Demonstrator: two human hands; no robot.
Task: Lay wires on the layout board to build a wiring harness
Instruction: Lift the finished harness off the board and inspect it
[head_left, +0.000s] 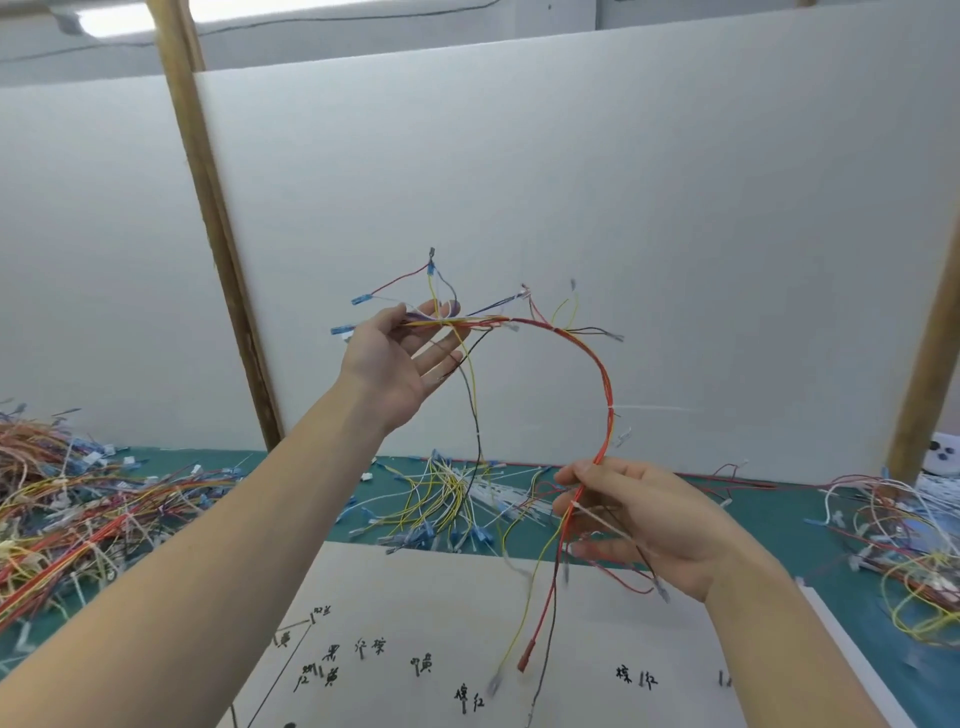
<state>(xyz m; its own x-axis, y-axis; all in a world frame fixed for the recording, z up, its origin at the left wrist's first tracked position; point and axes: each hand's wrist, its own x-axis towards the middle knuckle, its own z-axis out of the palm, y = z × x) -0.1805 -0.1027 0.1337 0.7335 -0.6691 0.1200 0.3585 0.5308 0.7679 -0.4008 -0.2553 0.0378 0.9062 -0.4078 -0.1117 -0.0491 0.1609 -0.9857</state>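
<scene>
Harness (597, 364) arches mid-frame between my raised hands, above the layout board (597, 623).
Red-orange bundle, cinched with white ties, yellow and black strays dangling; my left hand (400, 358) pinches one end, other fingers spread, my right hand (639, 519) curls around the other; board's handwritten Chinese labels are too small to read.

You hold one tied wire harness (597, 364) between your two hands, left hand (400, 358) and right hand (639, 525). One white layout board (519, 597) lies on the counter. Three loose wire heaps: one left (78, 509), one centre (447, 499), one right (893, 545). Two wooden posts, left (208, 208) and right (930, 353).
</scene>
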